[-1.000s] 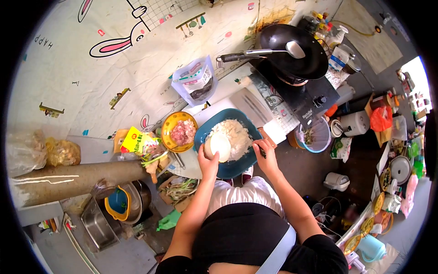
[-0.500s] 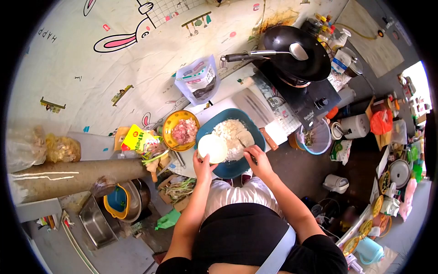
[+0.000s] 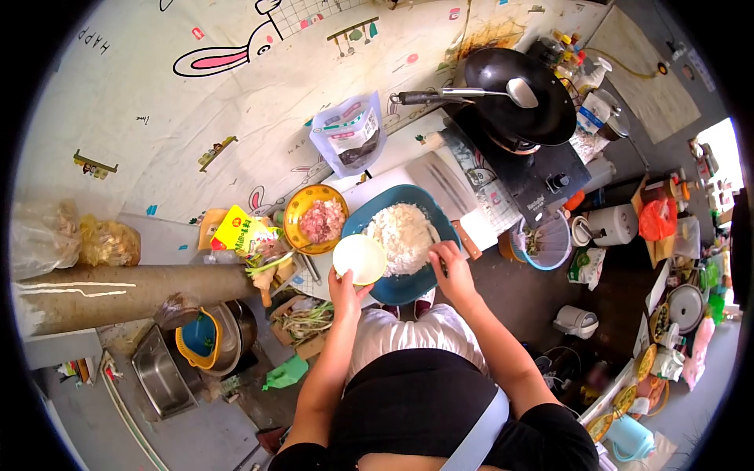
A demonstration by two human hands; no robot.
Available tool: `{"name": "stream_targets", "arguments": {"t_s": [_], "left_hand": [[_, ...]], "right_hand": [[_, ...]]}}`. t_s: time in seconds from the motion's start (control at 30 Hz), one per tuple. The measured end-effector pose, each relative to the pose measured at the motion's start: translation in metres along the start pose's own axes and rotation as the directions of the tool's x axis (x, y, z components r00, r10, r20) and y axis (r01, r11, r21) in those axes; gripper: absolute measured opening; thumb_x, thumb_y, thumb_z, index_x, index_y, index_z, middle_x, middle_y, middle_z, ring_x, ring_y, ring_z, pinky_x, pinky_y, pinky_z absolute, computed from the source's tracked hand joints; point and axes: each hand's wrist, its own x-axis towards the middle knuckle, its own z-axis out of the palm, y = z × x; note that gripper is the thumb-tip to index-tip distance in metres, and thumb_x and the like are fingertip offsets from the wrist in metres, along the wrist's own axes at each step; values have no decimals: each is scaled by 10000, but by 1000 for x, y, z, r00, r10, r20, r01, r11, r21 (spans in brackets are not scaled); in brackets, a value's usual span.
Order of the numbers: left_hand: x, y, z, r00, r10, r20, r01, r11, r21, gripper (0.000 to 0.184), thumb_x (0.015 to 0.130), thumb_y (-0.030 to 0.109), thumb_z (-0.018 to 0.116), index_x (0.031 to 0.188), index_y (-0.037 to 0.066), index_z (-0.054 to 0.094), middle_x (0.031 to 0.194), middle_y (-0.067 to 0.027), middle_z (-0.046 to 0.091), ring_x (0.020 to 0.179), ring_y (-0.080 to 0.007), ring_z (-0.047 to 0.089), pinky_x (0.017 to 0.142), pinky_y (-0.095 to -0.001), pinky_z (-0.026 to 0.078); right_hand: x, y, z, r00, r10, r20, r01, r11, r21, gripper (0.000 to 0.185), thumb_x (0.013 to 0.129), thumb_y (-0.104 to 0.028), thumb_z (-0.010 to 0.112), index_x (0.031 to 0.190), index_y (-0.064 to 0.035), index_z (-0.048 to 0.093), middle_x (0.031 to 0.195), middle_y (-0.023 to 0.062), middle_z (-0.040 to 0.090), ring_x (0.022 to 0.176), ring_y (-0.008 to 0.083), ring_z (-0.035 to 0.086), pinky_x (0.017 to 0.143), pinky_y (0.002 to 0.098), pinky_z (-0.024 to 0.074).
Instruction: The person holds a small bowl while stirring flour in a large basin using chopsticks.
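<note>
My left hand (image 3: 345,297) is closed on the rim of a small white bowl (image 3: 360,259), tilted over the near left edge of a teal basin (image 3: 440,284). Inside the basin lies a heap of white, lumpy flour (image 3: 400,235). At the basin's right side, my right hand (image 3: 453,276) is closed round a thin utensil (image 3: 434,234) with a pale tip at the flour's edge; its kind I cannot make out. Left of the basin stands an orange-yellow bowl (image 3: 294,235) with minced meat (image 3: 323,220) in it.
A cleaver (image 3: 468,239) lies on the board behind the basin. Further right, a black wok (image 3: 550,110) with a spatula (image 3: 521,93) sits on the stove. A standing pouch (image 3: 350,137), a yellow seasoning packet (image 3: 239,231) and a bin (image 3: 544,242) are nearby.
My right hand and its utensil have moved from over the flour to the basin's right side. The white bowl has shifted slightly left, relative to the basin.
</note>
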Motion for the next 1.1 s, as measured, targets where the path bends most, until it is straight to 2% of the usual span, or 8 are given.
{"name": "stream_targets", "arguments": {"t_s": [0.17,0.3,0.4,0.47,0.63,0.97,1.07,1.1], "left_hand": [[-6,5,6,1000,0,-3,0,1000,30,516,981,183,527,1451,97,332,1353,-147,489,1141,-343,627,785,-525,623],[-7,4,7,1000,18,-16,-18,998,52,508,978,215,518,1434,93,330,1352,-171,516,1151,-344,627,800,-528,613],[-4,0,3,1000,-2,-13,2,1000,9,514,982,187,529,1448,96,332,1347,-154,498,1144,-347,625,790,-534,622],[-3,-1,-2,1000,-11,-7,11,1000,-10,517,985,173,532,1456,98,333,1342,-147,494,1139,-349,624,786,-539,626],[-5,-1,-5,1000,21,9,-20,1000,-18,505,986,171,522,1449,88,339,1332,-155,517,1133,-346,629,788,-542,626],[-8,1,-8,999,9,-40,-10,1000,-27,485,988,152,507,1438,74,345,1319,-160,520,1102,-352,647,784,-527,633],[-11,3,-4,998,11,-58,-12,1000,-22,480,987,155,507,1433,75,349,1320,-164,520,1097,-352,650,778,-525,634],[-11,3,-5,999,10,-52,-11,1000,-26,478,988,156,505,1433,76,349,1323,-165,518,1098,-351,650,777,-524,634]], "right_hand": [[-7,7,10,995,-43,88,35,996,86,162,969,-140,620,1027,8,650,1021,187,626,933,398,638,809,445,515],[-1,1,-4,1000,-1,10,1,998,64,172,977,-146,610,1038,9,654,1030,189,627,949,402,638,818,434,518],[-9,9,4,998,-50,39,48,998,52,166,976,-142,609,1036,7,651,1024,194,622,942,412,633,812,435,518],[-16,4,13,989,-66,130,51,992,114,157,976,-137,605,1033,3,649,1031,197,625,958,402,628,831,429,512],[-15,-12,20,983,-23,181,-24,967,254,148,974,-117,606,1006,20,652,1015,193,632,967,382,627,850,407,501],[-1,8,9,999,-33,41,29,996,84,135,965,-101,611,1002,23,649,1019,194,632,955,398,635,820,419,514],[-14,-3,20,985,-120,125,104,987,125,136,963,-107,617,1013,15,651,1021,189,630,952,390,639,828,419,517],[-16,-6,23,985,-79,153,58,989,136,140,965,-115,620,1023,8,653,1020,185,629,949,377,639,843,409,516]]}}
